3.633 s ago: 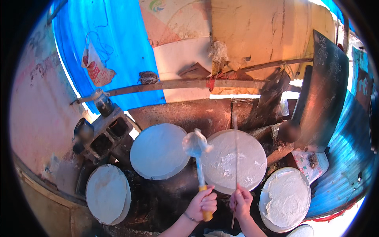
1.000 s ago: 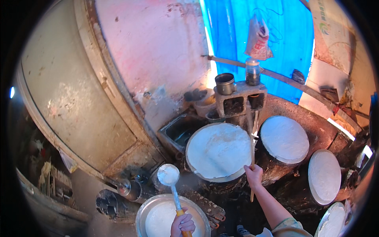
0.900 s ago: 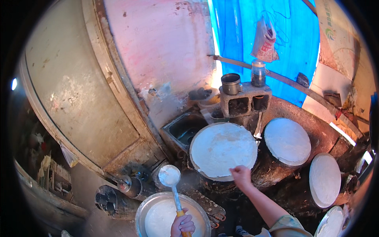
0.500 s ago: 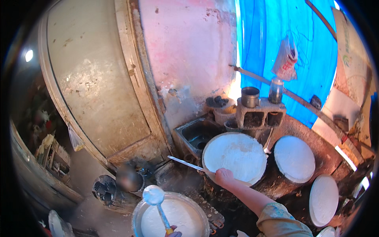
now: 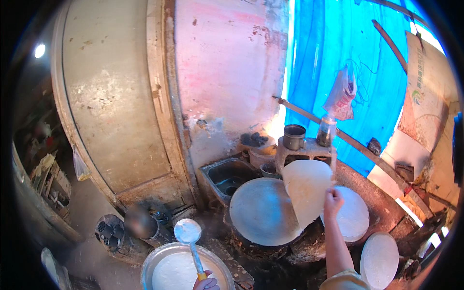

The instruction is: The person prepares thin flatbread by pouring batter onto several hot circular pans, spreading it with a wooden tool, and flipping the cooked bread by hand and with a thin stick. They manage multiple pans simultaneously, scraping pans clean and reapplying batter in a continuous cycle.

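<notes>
My left hand (image 5: 205, 282) is closed round the yellow handle of a ladle (image 5: 187, 231). Pale batter coats the ladle's bowl, raised above the rim of a wide metal basin (image 5: 148, 266) of white batter. To the right, my right hand (image 5: 332, 203) is a fist at the edge of a thin, pale pancake (image 5: 309, 191), which hangs up off a round griddle (image 5: 261, 212). The bared griddle is greyish, with steam or glare on it. Any stick in that fist is hidden.
Behind the griddle are a sink (image 5: 227, 176), a metal mug (image 5: 294, 137) and a jar (image 5: 326, 131) on a block. Another white-topped round (image 5: 350, 217) and a pale disc (image 5: 380, 261) stand at right. A charred drum (image 5: 110, 232) sits left of the basin.
My right hand has risen and moved right, lifting the pancake off the griddle. The long white stick seen before no longer shows. My left hand still holds the ladle over the basin.
</notes>
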